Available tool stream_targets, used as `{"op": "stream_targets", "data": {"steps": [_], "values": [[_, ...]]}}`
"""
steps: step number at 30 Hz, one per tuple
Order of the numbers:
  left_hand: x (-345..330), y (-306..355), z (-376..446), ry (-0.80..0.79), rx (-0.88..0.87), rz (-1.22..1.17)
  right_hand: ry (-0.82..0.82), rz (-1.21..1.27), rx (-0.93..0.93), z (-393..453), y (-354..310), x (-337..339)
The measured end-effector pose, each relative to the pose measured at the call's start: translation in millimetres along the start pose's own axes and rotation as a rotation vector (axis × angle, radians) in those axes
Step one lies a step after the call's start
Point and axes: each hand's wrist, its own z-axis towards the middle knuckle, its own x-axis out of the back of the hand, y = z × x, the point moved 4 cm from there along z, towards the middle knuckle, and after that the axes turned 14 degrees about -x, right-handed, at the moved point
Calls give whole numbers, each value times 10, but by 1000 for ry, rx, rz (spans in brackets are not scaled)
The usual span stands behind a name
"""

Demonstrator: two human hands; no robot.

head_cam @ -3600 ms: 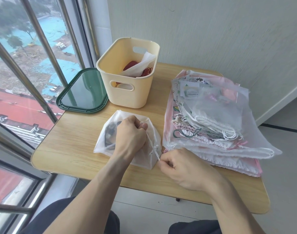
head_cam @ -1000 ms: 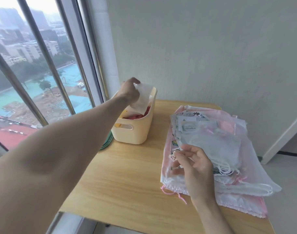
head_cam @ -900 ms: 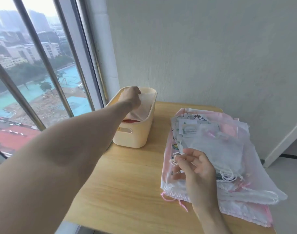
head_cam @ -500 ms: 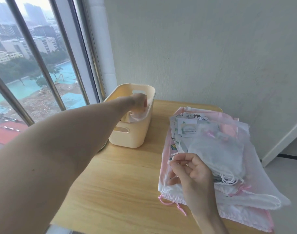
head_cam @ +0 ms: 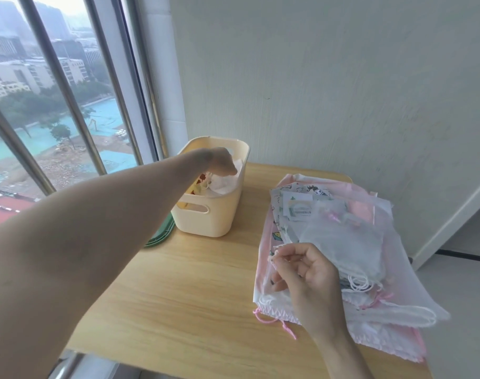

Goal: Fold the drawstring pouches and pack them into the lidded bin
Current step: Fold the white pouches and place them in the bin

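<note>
From the head view, our left hand (head_cam: 222, 162) has sunk lower into the cream lidded bin (head_cam: 214, 214), fingers curled on the folded white pouch (head_cam: 225, 184). Our right hand (head_cam: 304, 269) still pinches a drawstring on the pouch stack (head_cam: 370, 242). The green lid (head_cam: 162, 233) lies on the surface (head_cam: 192, 296), mostly hidden by our forearm.

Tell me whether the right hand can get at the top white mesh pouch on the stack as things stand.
Probably yes. The right hand hovers at the near left edge of the stack, and the white mesh pouch lies on top, uncovered, just beside its fingers. The left hand is away at the bin.
</note>
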Motion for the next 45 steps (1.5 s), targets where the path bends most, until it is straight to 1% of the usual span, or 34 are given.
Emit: {"op": "stream_targets", "data": {"steps": [3, 5, 7, 8, 9, 10, 11, 14, 16, 17, 18, 21, 23, 24, 26, 28, 30, 31, 34, 38, 41, 42, 45], "values": [[143, 116, -164, 152, -22, -89, 55, 27, 11, -22, -53, 142], [260, 279, -309, 358, -50, -146, 114, 53, 26, -37, -95, 258], [343, 612, -579, 620, -169, -260, 203, 42, 54, -48, -121, 394], [339, 807, -735, 713, -253, -322, 257, 26, 65, -47, -120, 474], [282, 995, -875, 751, -327, -384, 314, 13, 74, -39, -113, 554], [164, 1152, -969, 744, -381, -427, 371, -4, 86, -27, -111, 631], [10, 1311, -1038, 690, -427, -457, 434, -32, 98, -17, -115, 709], [-580, 1664, -1074, 441, -542, -440, 584, -190, 60, -35, -89, 939], [-912, 1800, -1110, 240, -511, -347, 607, -343, -6, -11, 1, 1071], [-1035, 1823, -1146, 178, -477, -301, 583, -422, -41, 21, 53, 1109], [-1139, 1842, -1173, 161, -460, -265, 548, -489, -73, 35, 90, 1148], [-1308, 1858, -1259, 208, -480, -180, 441, -638, -132, 55, 165, 1177], [-1338, 1860, -1284, 262, -495, -133, 424, -709, -124, 48, 170, 1191], [-1328, 1855, -1297, 320, -499, -126, 430, -715, -114, 41, 160, 1194], [-1287, 1842, -1330, 462, -505, -180, 458, -642, -81, 8, 136, 1206], [-1223, 1791, -1372, 608, -486, -299, 488, -520, -30, -18, 92, 1189], [-1147, 1734, -1451, 712, -459, -403, 507, -446, 35, -45, 33, 1125], [-1111, 1702, -1503, 739, -447, -442, 507, -415, 73, -54, 11, 1077], [-1031, 1573, -1670, 778, -381, -593, 444, -401, 188, -60, -36, 899], [-1141, 1311, -1812, 777, -207, -834, 354, -503, 313, -63, -62, 688], [-1255, 1220, -1860, 735, -124, -1172, 258, -524, 344, -65, -41, 542], [-1296, 1178, -1863, 723, -95, -1237, 229, -528, 340, -60, -21, 496], [-1370, 1042, -1863, 726, -1, -1126, 135, -565, 286, -53, 33, 400]]}}
